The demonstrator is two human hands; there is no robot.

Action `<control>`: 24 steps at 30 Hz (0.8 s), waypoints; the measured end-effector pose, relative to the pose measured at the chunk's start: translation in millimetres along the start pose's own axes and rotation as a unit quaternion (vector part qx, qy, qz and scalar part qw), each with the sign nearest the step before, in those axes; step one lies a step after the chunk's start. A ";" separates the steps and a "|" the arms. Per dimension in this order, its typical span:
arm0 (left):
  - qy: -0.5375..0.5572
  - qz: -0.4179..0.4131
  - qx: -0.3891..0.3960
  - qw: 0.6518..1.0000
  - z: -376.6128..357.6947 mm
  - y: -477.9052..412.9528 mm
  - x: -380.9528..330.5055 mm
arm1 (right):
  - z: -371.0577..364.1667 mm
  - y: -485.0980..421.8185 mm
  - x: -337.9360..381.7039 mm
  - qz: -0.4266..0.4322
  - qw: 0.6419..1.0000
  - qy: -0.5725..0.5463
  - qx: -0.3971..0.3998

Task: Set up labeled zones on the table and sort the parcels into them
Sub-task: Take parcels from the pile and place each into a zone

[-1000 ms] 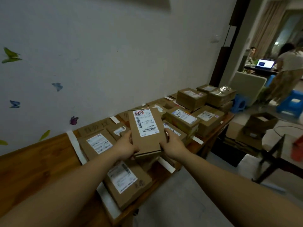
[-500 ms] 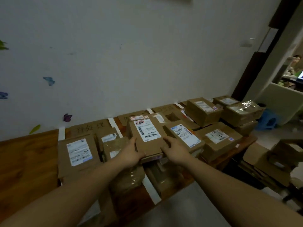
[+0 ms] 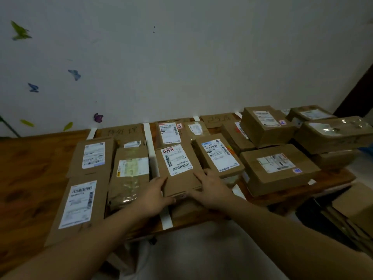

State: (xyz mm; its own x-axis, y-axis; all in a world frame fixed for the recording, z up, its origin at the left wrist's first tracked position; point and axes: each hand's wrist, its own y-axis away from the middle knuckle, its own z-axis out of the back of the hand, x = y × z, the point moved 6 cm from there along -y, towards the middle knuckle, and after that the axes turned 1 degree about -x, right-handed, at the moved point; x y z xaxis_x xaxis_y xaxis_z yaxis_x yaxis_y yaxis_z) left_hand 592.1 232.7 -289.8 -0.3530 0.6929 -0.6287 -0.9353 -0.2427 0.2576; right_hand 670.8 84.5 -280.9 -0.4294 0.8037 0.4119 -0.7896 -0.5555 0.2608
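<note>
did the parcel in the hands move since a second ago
Yes. The parcel came down from a raised tilt and lies flat just right of the white tape strip, beside the blue-labelled parcel.

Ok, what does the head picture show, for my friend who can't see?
The left hand and right hand hold a flat parcel among many brown parcels on a wooden table, with white tape between groups. Butterfly stickers dot the wall.
</note>
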 end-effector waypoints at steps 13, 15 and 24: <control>-0.147 -0.031 0.028 0.988 -6.5 -12.2 -17.4 | -4.9 -3.1 10.9 0.038 0.961 0.274 -0.023; -0.143 -0.029 0.008 0.989 13.6 -10.9 -15.0 | 1.2 -5.7 25.8 0.057 0.958 0.280 -0.024; -0.126 0.082 -0.135 0.979 182.4 64.2 113.6 | -3.8 -34.0 196.5 0.153 0.958 0.238 -0.051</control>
State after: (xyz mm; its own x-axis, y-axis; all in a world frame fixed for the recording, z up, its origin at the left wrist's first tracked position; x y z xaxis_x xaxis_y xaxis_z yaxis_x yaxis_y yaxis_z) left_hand 496.6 419.7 -210.9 -0.5127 0.7675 -0.3848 -0.8516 -0.5115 0.1143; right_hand 611.6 262.2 -212.1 -0.7800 0.6257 0.0054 -0.6226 -0.7769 0.0945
